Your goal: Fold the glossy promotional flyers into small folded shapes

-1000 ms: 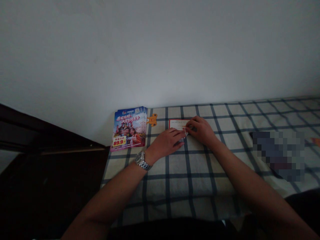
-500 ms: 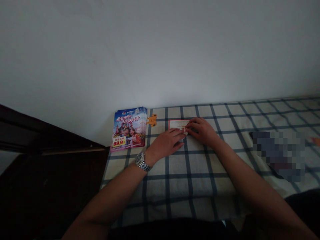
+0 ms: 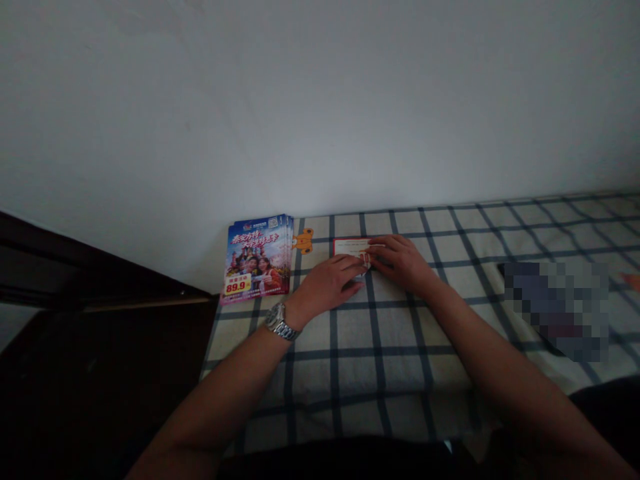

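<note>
A small sheet of paper point(image 3: 349, 247), white with printed lines and a red border, lies on the checked cloth under my fingers. It looks folded, and its lower part is mostly covered. My left hand point(image 3: 331, 283), with a metal watch at the wrist, bends its fingers over the paper's near left side, the thumb lower down. From the right, my right hand point(image 3: 401, 265) grips the paper with its fingertips close to those of the left. To the left lies a stack of glossy flyers point(image 3: 257, 260) with a castle picture and "89.9" printed on the front.
A checked cloth point(image 3: 400, 360) covers the surface, with an orange cartoon bear point(image 3: 303, 241) beside the flyers. A blurred-out dark flat object point(image 3: 545, 307) lies at right. A grey wall point(image 3: 320, 107) rises behind. Dark furniture point(image 3: 100, 267) stands at left.
Both hands and the paper have shifted slightly left. My right fingers reach a little further across the paper. The flyer stack stays where it was.
</note>
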Demonstrator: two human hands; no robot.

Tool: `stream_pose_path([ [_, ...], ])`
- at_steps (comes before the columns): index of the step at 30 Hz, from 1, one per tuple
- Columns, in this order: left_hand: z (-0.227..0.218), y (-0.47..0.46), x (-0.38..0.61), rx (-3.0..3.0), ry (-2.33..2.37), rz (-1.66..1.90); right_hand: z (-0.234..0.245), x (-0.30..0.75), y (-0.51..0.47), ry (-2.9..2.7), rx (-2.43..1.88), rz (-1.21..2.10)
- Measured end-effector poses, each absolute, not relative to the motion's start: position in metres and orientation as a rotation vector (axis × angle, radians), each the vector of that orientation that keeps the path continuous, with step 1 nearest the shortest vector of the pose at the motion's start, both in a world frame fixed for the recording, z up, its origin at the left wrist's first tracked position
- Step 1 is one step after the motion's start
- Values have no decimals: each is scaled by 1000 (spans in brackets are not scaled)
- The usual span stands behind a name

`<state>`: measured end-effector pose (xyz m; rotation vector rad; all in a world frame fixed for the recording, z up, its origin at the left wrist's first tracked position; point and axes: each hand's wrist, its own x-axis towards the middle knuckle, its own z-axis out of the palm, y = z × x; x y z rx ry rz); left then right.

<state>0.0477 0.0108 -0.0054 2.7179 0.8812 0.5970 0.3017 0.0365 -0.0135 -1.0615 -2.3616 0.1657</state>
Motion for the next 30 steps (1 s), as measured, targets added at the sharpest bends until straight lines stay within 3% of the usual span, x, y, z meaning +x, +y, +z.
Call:
stream_pose_path([
  [14,-2,14,41,2708,832,518,-16,305,36,-2426,-878,387],
  [30,1,14,34,2705,830,544,-14,307,35,-2433,-848,397],
])
